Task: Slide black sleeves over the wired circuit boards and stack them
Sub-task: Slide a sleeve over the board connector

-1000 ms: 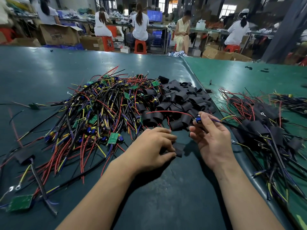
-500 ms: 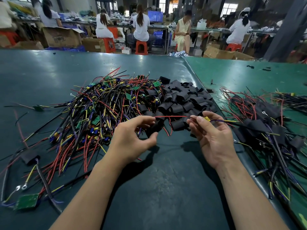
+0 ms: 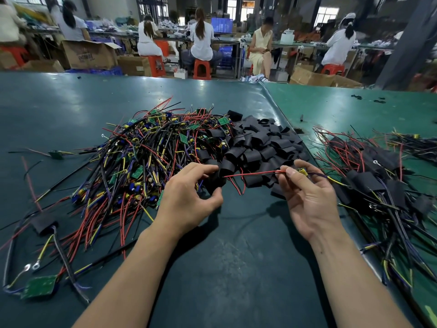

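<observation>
**Sleeving step: wires first, board after**

Unsleeved pile (image 3: 142,159) centre-left, done stack (image 3: 378,171) at right. My left hand (image 3: 186,197) pinches a black sleeve (image 3: 220,176); right hand (image 3: 309,197) pinches the board (image 3: 301,171) w/ red wire (image 3: 250,173) leading in. Keep mouth open, feed straight.

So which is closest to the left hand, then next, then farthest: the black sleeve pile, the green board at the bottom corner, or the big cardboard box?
From the left hand:
1. Black sleeve pile, just ahead.
2. Green board, near left corner.
3. Cardboard box, far behind the table.
</observation>
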A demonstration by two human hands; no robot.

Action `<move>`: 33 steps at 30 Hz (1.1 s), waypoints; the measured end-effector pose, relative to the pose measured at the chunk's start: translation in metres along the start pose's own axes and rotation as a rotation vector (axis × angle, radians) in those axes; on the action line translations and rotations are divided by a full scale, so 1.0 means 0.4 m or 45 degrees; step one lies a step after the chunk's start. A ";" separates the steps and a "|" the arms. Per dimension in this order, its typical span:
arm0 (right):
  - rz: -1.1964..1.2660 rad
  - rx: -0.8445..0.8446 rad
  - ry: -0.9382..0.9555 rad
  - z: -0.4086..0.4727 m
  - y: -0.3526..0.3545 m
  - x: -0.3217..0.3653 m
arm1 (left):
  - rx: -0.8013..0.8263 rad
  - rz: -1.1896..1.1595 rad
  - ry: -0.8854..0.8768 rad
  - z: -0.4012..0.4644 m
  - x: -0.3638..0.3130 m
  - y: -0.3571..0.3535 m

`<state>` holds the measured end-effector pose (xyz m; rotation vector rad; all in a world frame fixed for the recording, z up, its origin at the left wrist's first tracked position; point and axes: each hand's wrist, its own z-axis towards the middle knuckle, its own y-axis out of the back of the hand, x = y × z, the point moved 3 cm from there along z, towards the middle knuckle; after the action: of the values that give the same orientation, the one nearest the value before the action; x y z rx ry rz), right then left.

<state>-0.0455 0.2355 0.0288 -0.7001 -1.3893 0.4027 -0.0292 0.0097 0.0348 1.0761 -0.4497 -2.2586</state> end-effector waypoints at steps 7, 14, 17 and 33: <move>-0.134 -0.094 0.092 0.003 0.004 -0.011 | 0.012 -0.015 -0.049 0.000 -0.013 0.004; -0.060 -0.170 0.126 0.013 0.015 -0.011 | 0.068 -0.032 -0.048 0.000 -0.012 0.003; -0.115 -0.154 0.143 0.011 0.013 -0.013 | 0.075 -0.032 -0.043 0.001 -0.014 0.002; -0.492 -0.178 0.415 0.004 0.014 -0.022 | 0.189 0.096 -0.133 -0.007 -0.057 0.002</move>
<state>-0.0475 0.2343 0.0183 -0.5632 -1.2118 -0.1119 -0.0156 0.0235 0.0467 0.9987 -0.6993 -2.2497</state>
